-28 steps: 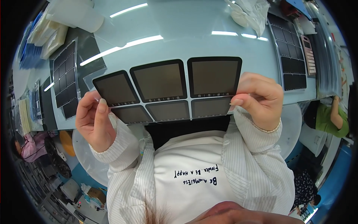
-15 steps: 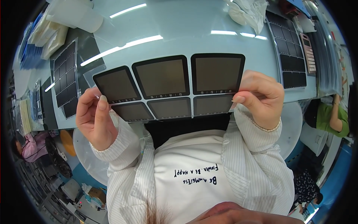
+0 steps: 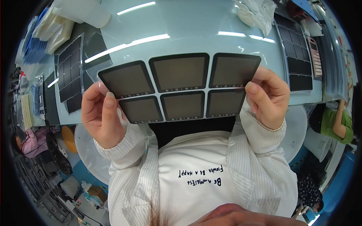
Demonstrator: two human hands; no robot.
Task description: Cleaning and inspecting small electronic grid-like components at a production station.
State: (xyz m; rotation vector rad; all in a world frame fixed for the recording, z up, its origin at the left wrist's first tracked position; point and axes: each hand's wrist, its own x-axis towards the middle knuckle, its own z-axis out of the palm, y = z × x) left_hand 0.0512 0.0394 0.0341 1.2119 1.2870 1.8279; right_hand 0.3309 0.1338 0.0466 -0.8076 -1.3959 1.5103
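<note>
here the left hand [image 3: 103, 115] has fingertips lost from sight behind the dark six-panel sheet [image 3: 183, 104], and the right hand [image 3: 269, 98] hides some there too! those marks along the panels: far too small to read. up top, the frame chops off the white plastic tub [image 3: 92, 14] and white plastic bag [image 3: 259, 17]; the pink calculator [image 3: 315, 57] shows only indistinct keys.

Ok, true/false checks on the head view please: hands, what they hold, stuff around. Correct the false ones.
1. The left hand and right hand both hold the six-panel dark sheet. True.
2. The pink calculator lies toward the right side of the table. True.
3. The six-panel dark sheet lies flat on the table. False: both hands hold it up.
4. A white plastic bag lies beyond the sheet. True.
5. The sheet has one row. False: two rows of three.
</note>
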